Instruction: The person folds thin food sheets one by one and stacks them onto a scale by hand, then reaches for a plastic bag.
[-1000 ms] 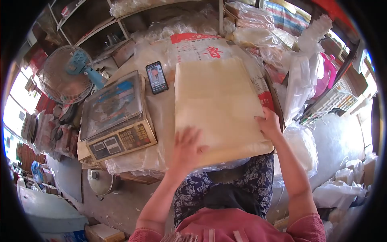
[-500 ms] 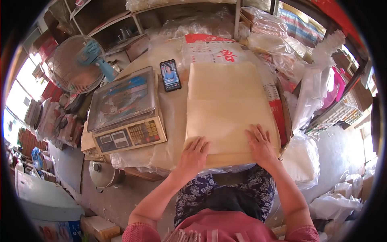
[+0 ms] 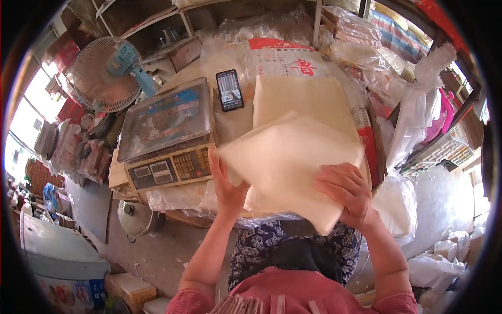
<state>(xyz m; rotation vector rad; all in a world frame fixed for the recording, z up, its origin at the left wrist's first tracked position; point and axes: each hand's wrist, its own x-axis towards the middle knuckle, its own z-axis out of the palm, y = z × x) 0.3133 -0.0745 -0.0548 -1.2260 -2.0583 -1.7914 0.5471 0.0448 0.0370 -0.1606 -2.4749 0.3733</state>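
A thin cream-coloured sheet [image 3: 293,157], blurred by motion, is lifted at an angle over a flat stack of similar sheets [image 3: 303,99]. My right hand [image 3: 348,193] grips the sheet near its right edge, fingers bent over its upper face. At the sheet's left corner, my left hand [image 3: 228,191] is raised with thumb and fingers apart. Its fingertips are close to that corner; whether they touch is unclear. The lifted sheet hides the front of the stack.
A scale [image 3: 167,131] with a metal pan stands left of the stack. A lit phone [image 3: 230,90] lies behind, between them. A red-and-white printed sack [image 3: 282,57] is under the stack's far end. A fan [image 3: 107,73] stands at far left, a lidded pot [image 3: 134,215] below.
Both hands lay flat on the stack; now the right hand has lifted a sheet and turned it at an angle. My left hand has moved left and up off the stack. The phone's picture differs.
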